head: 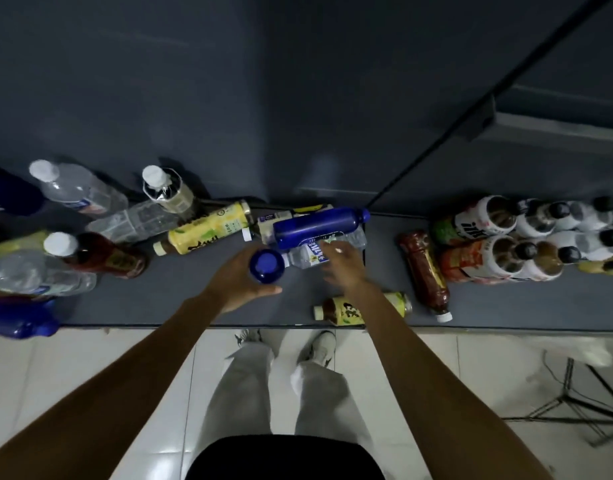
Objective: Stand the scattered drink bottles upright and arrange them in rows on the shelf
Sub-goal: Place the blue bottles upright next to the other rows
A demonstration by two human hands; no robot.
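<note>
My left hand (237, 284) grips a blue bottle (266, 266) held upright above the dark shelf (194, 306), its cap facing me. My right hand (343, 263) reaches with spread fingers over a clear water bottle (310, 252) lying on its side, touching or just above it. Behind it lies another blue bottle (318, 225). A yellow-labelled tea bottle (208, 232) lies to the left, a second yellow one (350, 310) near the front edge under my right forearm, and a dark red bottle (426, 275) lies to the right.
Upright bottles stand in rows at the far right (526, 237). At the left, clear, red and blue bottles (80, 192) stand or lean in a loose cluster. The shelf's front edge (505, 329) runs above a tiled floor; a tripod stand (571, 400) is at lower right.
</note>
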